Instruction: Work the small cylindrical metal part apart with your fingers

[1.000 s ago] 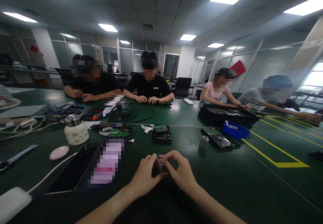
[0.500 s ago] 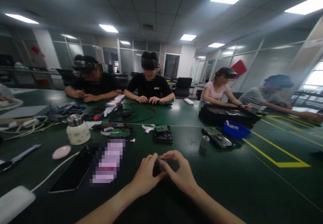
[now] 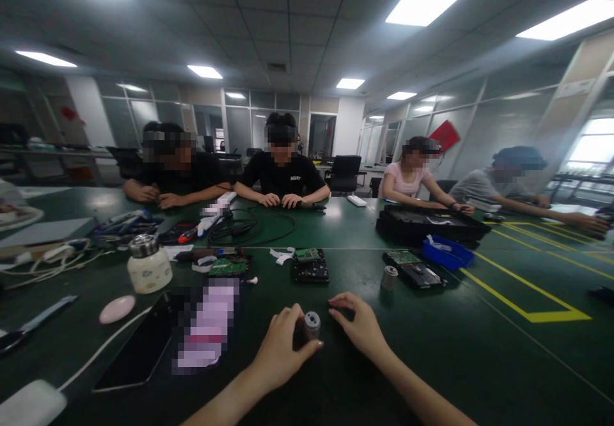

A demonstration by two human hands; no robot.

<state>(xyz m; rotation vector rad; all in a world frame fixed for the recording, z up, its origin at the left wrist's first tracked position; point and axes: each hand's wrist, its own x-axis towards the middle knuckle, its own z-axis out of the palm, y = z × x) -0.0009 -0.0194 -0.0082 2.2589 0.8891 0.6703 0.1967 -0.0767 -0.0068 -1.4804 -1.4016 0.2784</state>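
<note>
My left hand (image 3: 278,343) has its thumb and fingers wrapped round a small metal motor (image 3: 312,325), a silvery cylinder standing upright with holes in its top face. Just to the right of the motor, apart from it, my right hand (image 3: 357,327) is held in a pinch. Its thumb and fingertips nearly meet, and whatever may be between them is too small and dark to make out. Another small metal cylinder (image 3: 389,277) stands farther back on the right, beside a drive unit with a green circuit board (image 3: 422,271).
Beyond my hands lie a black drive with a board (image 3: 311,267) and a green circuit board (image 3: 228,266). On the left are a cream bottle (image 3: 149,269), a phone (image 3: 137,343) and a pink oval object (image 3: 118,309). A blue tray (image 3: 446,253) and several people are farther off.
My right hand has drawn away to the right from the motor, which both hands were touching before. The motor's top now shows in my left hand. The view has tilted up slightly.
</note>
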